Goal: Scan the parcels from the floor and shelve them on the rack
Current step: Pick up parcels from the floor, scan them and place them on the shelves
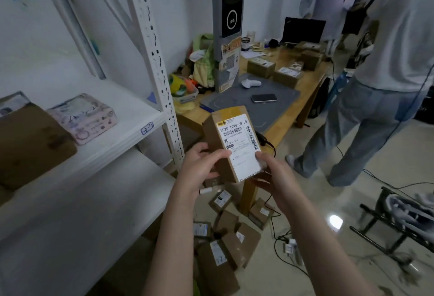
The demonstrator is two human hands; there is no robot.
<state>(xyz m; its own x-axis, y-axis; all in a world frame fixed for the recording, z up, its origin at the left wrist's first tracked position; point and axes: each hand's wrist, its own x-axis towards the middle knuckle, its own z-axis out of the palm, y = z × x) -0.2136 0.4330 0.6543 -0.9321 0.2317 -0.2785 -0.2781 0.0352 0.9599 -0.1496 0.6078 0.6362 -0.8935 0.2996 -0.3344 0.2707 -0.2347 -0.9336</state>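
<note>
Both hands, the left hand (202, 166) and right hand (270, 173), grip the lower end of one parcel (232, 140). It is held label up, with its long axis pointing away toward the table (305, 77). The rack shelf (131, 117) lies leftward, nearer the left hand.

rack (150, 117) left | table (303, 89) right, behind | parcels (225, 244) on floor between, before table

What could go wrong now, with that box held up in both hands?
The left hand and right hand grip the box only at its lower end, so it might tip out. The pile of parcels and a cable lie just below, a likely trip hazard.
</note>
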